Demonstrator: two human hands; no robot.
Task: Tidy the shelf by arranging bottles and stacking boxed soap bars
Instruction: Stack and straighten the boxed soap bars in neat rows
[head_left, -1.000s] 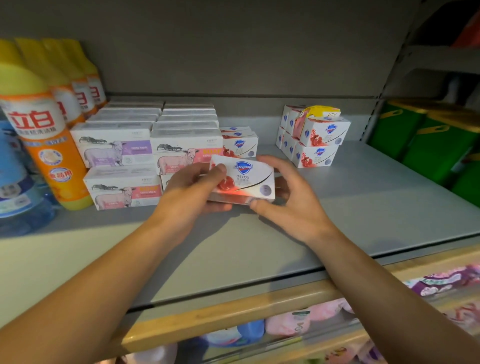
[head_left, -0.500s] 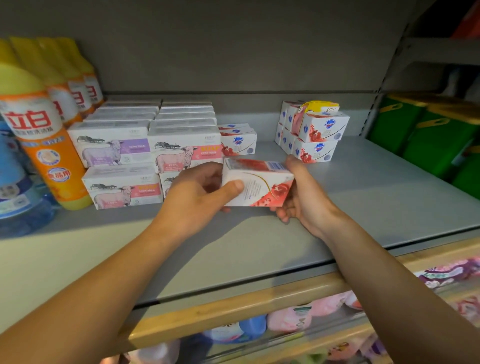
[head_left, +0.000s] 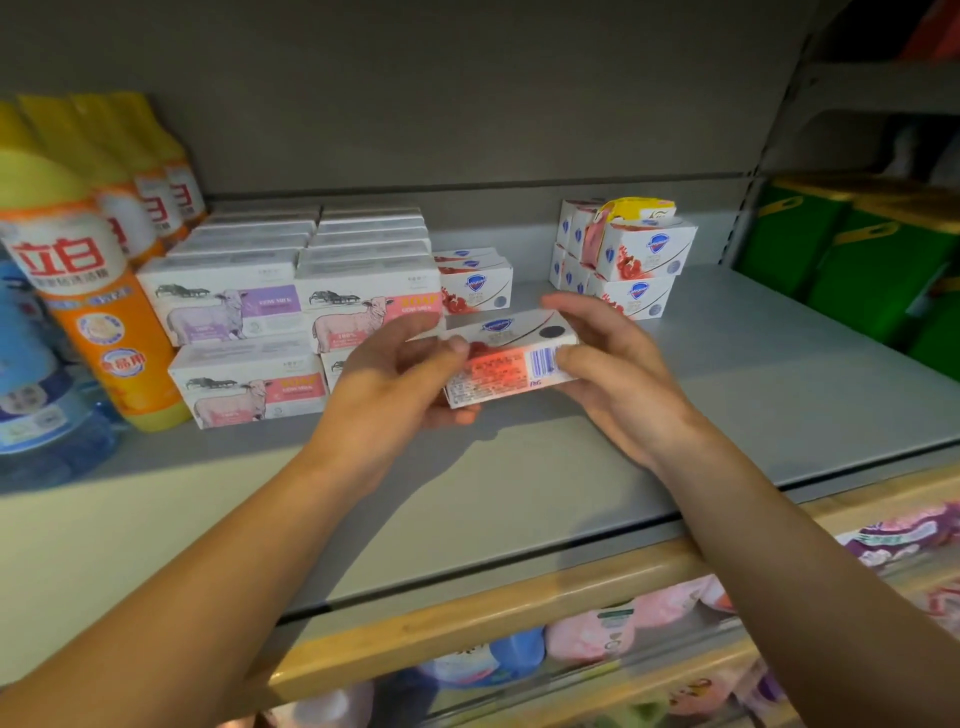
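A white soap box with a red label and barcode facing me is held above the grey shelf. My left hand grips its left end, thumb on top. My right hand holds its right end with thumb on the barcode side and fingers behind. Behind it stand two low white soap boxes and a stack of the same brand with a yellow packet on top. Sheep-print soap boxes are stacked at the left, beside orange bottles.
A blue water bottle stands at the far left. Green containers fill the neighbouring shelf on the right. Below the wooden shelf lip lie pink and blue packets.
The soap box has been turned in both hands: first its front face showed, then its long side, and now the barcode side faces me. The hands rose slightly.
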